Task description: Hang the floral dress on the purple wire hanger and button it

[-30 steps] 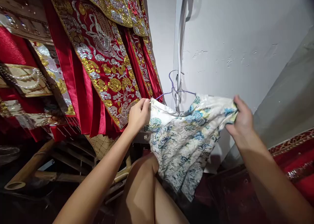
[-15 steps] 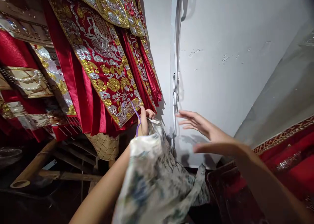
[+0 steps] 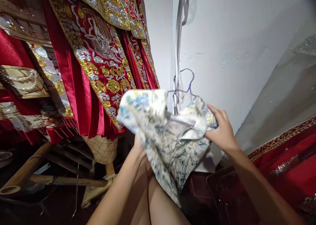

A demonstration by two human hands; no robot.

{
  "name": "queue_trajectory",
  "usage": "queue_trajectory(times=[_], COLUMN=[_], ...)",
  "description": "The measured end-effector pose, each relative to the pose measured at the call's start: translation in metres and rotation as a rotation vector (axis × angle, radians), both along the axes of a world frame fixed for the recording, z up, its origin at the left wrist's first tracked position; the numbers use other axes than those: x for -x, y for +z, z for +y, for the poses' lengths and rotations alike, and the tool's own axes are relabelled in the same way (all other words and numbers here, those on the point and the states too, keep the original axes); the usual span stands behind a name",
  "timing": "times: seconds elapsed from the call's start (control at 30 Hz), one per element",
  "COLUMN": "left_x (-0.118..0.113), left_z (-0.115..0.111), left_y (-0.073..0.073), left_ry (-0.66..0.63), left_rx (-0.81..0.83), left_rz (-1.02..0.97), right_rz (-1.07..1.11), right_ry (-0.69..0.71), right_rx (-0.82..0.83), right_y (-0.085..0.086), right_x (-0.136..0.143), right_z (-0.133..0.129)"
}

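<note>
A pale floral collared shirt (image 3: 163, 139) with blue and green print spreads out in front of me, its left part smeared by motion. A thin purple wire hanger (image 3: 190, 89) sits in its neck, the hook standing up over the collar. My right hand (image 3: 221, 129) is closed on the shirt's right shoulder, thumb in front. My left hand (image 3: 138, 146) is under the left part of the shirt; its fingers are hidden behind the cloth, so their grip does not show.
Red robes with gold and silver embroidery (image 3: 108, 67) hang at the left. Below them are bamboo poles (image 3: 71, 181) and a quilted beige form (image 3: 102, 149). A white wall (image 3: 222, 31) stands ahead, with a strap (image 3: 176, 47) hanging along it. Red fabric (image 3: 288, 165) lies at the right.
The shirt has turned and spread, with hanger and collar now facing me. My right hand, open and apart before, has taken its right shoulder. My left hand has moved down behind the cloth.
</note>
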State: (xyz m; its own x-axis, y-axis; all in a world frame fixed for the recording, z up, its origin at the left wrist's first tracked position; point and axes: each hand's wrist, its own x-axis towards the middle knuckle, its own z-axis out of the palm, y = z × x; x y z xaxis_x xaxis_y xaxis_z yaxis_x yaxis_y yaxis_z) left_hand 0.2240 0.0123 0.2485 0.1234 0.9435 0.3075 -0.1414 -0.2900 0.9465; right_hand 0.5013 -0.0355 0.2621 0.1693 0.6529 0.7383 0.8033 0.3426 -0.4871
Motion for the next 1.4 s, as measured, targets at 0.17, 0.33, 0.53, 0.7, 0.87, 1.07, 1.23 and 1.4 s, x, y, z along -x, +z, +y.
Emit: queue_trajectory(times=[0.17,0.33,0.53,0.7,0.87,1.07,1.23,1.4], left_x=[-0.019,-0.052,-0.031,-0.013,-0.017,-0.017,-0.024,-0.025], left_z=[-0.024,-0.056,-0.065,-0.065,-0.081,-0.093,-0.102,-0.105], left_y=[-0.068,-0.130,-0.134,-0.093,-0.090,-0.119,-0.124,-0.123], left_ry=[-0.016,0.121,0.155,0.101,0.035,0.040,-0.109,-0.121], left_rx=[0.294,0.376,0.398,0.259,0.294,0.403,0.423,0.377], left_rz=[-0.164,-0.224,-0.257,-0.125,-0.131,-0.229,-0.207,-0.089], right_rz=[-0.096,-0.390,-0.239,-0.069,-0.182,-0.133,0.344,0.593], right_ry=[-0.057,0.098,-0.147,-0.275,-0.136,0.041,0.192,0.233], right_rx=[-0.013,-0.019,-0.075,0.010,0.058,0.075,0.096,0.228], right_y=[0.041,0.035,0.021,0.031,0.031,-0.018,-0.104,-0.129], right_x=[-0.012,0.022,0.013,0.003,0.017,0.044,0.105,0.123], right_z=[0.017,0.009,0.003,0.013,0.017,-0.020,-0.064,-0.071])
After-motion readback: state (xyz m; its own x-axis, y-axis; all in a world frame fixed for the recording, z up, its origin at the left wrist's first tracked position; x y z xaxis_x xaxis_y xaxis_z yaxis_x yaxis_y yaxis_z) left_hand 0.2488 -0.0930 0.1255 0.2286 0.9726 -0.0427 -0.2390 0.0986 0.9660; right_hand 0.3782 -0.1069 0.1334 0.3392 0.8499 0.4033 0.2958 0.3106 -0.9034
